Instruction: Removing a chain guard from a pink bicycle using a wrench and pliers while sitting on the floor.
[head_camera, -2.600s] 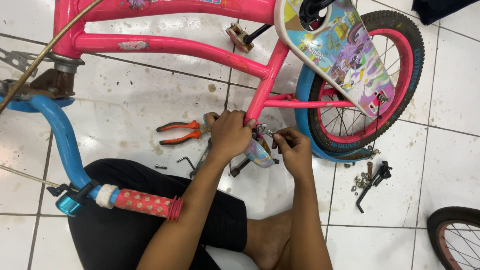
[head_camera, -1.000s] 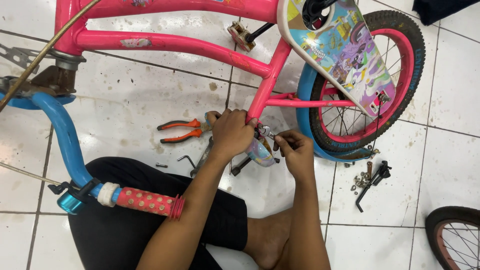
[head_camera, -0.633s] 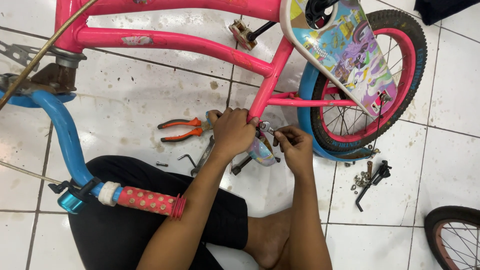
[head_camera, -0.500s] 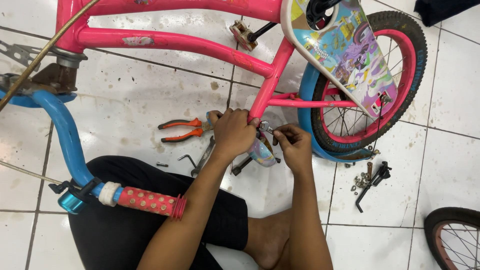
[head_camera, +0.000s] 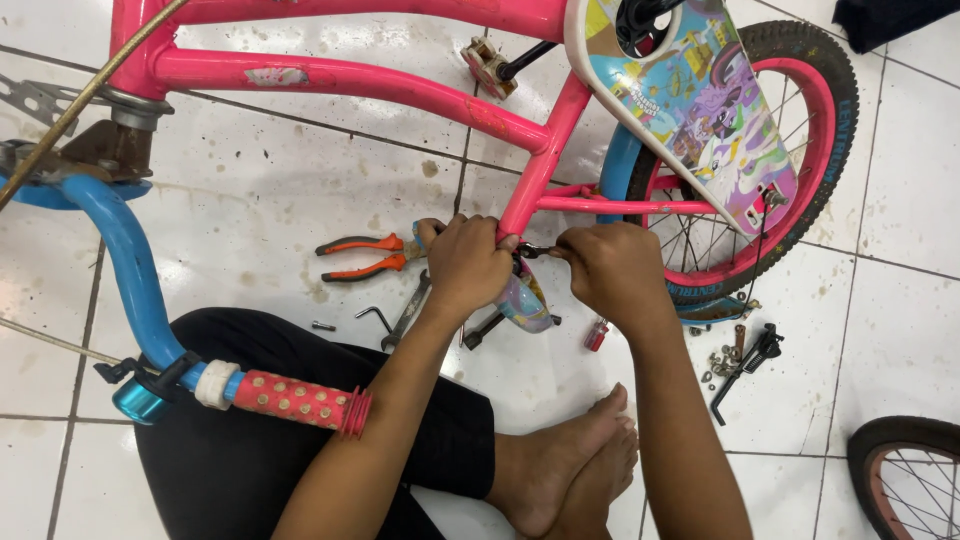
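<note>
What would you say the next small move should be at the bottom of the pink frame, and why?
Probably a small further turn of the dark fastener by the right hand, while the left hand steadies the pink frame. Both hands are closed around that joint, and the orange pliers lie unused on the tiles.

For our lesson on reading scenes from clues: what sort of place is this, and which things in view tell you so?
Probably an informal bicycle repair spot on a tiled floor. A pink children's bicycle lies across it, orange-handled pliers and loose bolts are scattered on the tiles, and both hands work at the frame.
</note>
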